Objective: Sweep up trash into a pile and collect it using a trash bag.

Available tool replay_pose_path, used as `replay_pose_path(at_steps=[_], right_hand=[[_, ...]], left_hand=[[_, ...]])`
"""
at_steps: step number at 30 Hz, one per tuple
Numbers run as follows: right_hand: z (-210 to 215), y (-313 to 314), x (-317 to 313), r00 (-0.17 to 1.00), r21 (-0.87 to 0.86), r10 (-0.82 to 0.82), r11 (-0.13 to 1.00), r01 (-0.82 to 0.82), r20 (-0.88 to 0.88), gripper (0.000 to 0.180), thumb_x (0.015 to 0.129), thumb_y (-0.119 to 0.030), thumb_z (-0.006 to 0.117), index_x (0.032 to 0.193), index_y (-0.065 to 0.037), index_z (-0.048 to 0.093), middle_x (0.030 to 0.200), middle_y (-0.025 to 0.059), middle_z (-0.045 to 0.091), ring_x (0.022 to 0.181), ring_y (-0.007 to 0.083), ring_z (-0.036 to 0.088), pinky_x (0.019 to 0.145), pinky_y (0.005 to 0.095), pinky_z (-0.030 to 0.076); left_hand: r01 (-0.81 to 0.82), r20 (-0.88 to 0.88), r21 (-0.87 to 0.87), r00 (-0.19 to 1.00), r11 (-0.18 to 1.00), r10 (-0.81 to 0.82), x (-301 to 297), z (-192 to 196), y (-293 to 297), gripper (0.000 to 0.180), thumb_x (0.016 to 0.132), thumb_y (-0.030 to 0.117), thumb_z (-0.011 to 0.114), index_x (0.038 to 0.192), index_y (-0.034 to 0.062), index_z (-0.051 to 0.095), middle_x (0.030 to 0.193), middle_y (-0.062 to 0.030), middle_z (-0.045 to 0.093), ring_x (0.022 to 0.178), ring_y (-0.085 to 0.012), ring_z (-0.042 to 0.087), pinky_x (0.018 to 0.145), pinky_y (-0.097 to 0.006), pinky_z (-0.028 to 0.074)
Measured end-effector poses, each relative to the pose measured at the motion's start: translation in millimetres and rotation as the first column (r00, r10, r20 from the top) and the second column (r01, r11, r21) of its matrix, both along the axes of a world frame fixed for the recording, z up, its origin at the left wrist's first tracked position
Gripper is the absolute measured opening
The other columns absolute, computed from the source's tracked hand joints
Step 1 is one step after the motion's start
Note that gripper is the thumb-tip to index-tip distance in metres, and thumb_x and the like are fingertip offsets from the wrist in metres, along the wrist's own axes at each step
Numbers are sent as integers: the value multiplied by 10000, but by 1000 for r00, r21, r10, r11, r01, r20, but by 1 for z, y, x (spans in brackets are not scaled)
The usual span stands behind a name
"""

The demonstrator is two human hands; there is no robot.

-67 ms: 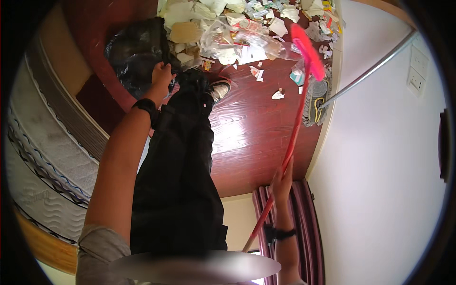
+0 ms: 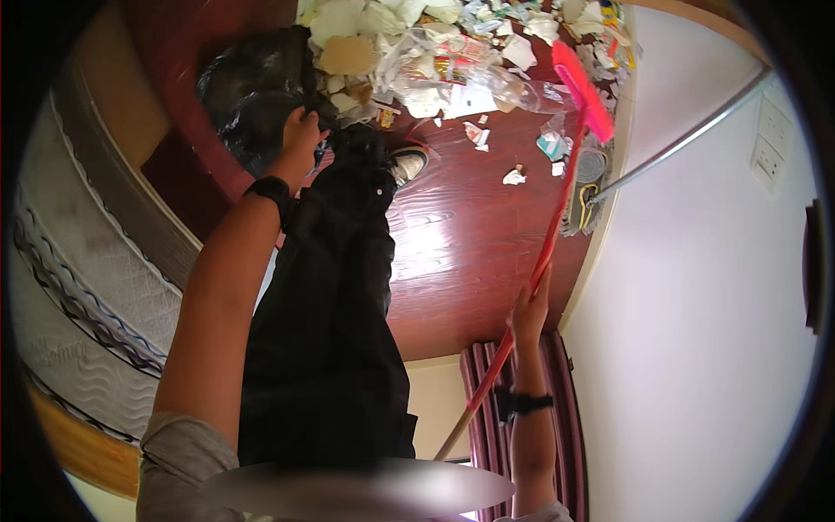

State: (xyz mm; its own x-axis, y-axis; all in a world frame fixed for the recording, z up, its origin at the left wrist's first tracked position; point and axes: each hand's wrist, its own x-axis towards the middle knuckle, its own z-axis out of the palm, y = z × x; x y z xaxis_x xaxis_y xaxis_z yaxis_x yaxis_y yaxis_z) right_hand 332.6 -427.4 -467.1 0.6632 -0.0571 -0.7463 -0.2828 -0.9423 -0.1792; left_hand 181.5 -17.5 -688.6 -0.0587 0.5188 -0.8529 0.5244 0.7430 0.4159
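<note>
My left hand grips the rim of a black rubbish bag that lies on the dark red wooden floor. My right hand holds the long red handle of a broom. Its pink brush head rests at the edge of a heap of paper and plastic litter at the top of the view. A few loose scraps lie on the floor between the heap and my shoe.
A mattress with a wooden frame runs along the left. A white wall with a socket and a slanting metal rod fills the right. A dark red curtain hangs near my right forearm.
</note>
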Motion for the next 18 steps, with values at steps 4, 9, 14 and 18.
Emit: replay_pose_path(at_steps=[4,9,14,18], right_hand=[[-26,41,5,985,-82,156,983,-161,-67,629,908,-68,463,1457,-89,159,1040,313,571,752,414,620,609,418,485],[33,51,-85,821,250,569,802,-543,-41,715,865,21,445,1468,-86,75,922,315,582,716,427,602,585,455,475],[83,67,-107,702,338,582,812,-476,-411,724,860,34,440,1467,-108,72,1217,327,487,940,465,579,707,456,508],[97,56,-101,668,370,591,806,-463,-453,672,881,-3,449,1455,-72,106,1219,300,504,979,450,572,744,460,507]], left_hand=[[-219,162,-7,963,976,217,9,-4,10,366,916,107,512,1264,38,424,849,-12,474,705,-113,462,816,-374,545],[-302,292,-27,909,953,297,-6,-10,25,353,908,112,534,1245,52,448,858,-9,483,718,-121,486,799,-357,550],[-7,222,-65,975,998,21,0,-10,8,393,912,169,525,1270,21,466,1012,-46,576,801,-130,570,716,-300,549],[100,144,-88,986,991,-87,-1,-6,3,339,920,191,517,1221,35,529,1053,-65,592,828,-152,593,679,-273,532]])
